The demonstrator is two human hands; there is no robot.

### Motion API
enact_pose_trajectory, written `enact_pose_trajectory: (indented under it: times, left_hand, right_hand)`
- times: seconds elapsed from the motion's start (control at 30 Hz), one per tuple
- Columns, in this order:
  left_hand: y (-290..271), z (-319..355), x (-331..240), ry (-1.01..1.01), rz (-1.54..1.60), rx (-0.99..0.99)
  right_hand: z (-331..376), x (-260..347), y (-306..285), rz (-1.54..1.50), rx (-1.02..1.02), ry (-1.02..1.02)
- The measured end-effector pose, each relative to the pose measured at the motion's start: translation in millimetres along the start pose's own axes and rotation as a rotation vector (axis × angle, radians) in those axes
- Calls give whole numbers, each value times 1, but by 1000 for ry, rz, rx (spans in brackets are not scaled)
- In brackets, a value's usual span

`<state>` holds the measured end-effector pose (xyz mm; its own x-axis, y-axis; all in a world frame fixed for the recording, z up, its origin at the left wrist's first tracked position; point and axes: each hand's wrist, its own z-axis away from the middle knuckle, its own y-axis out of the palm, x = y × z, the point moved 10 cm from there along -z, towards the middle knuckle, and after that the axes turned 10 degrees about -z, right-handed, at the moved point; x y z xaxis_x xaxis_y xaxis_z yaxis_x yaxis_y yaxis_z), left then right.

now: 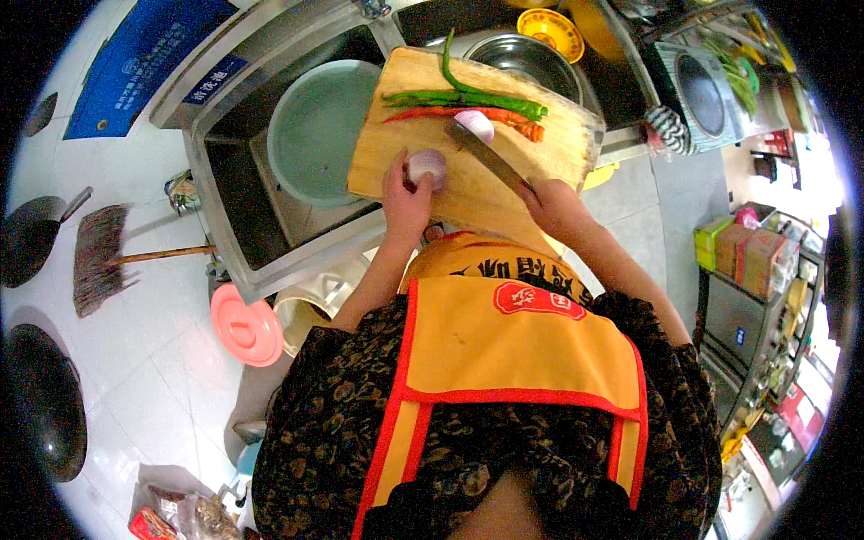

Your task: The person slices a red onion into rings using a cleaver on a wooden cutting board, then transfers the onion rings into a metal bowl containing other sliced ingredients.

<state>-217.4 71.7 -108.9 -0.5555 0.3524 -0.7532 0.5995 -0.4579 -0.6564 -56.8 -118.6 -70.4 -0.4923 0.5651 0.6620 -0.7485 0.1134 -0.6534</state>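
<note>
A wooden cutting board (382,148) rests across the edge of the sink in front of me. Fingers of my left hand (408,200) are curled round a purple onion piece (427,166) on the board's left side. In my right hand (556,212) is a kitchen knife (493,157), gripped by its handle, with the blade pointing up and left. The blade's tip is close to a second onion piece (475,125), pale and pinkish. Behind these lie several long green chili peppers (468,96) and some red chili peppers (517,121).
A pale green basin (319,126) sits in the left sink. Beyond the board are a steel bowl (525,61) and a yellow bowl (551,34). On the floor at left are a broom (101,256) and a pink lid (245,326). A shelf rack (740,315) stands at right.
</note>
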Motion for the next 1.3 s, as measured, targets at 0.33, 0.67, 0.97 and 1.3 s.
enact_pose_trajectory:
  times: [0.33,0.67,0.97,1.3]
  left_hand:
    - [-4,3,24,-179,271,-31]
    - [-7,3,29,-176,146,-76]
    - [-9,2,33,-108,71,-115]
    - [-14,5,22,-130,35,-121]
  right_hand:
    - [-20,63,21,91,100,-122]
    - [-28,81,30,233,195,-180]
    - [-33,82,32,259,228,-134]
    - [-51,76,54,252,248,-114]
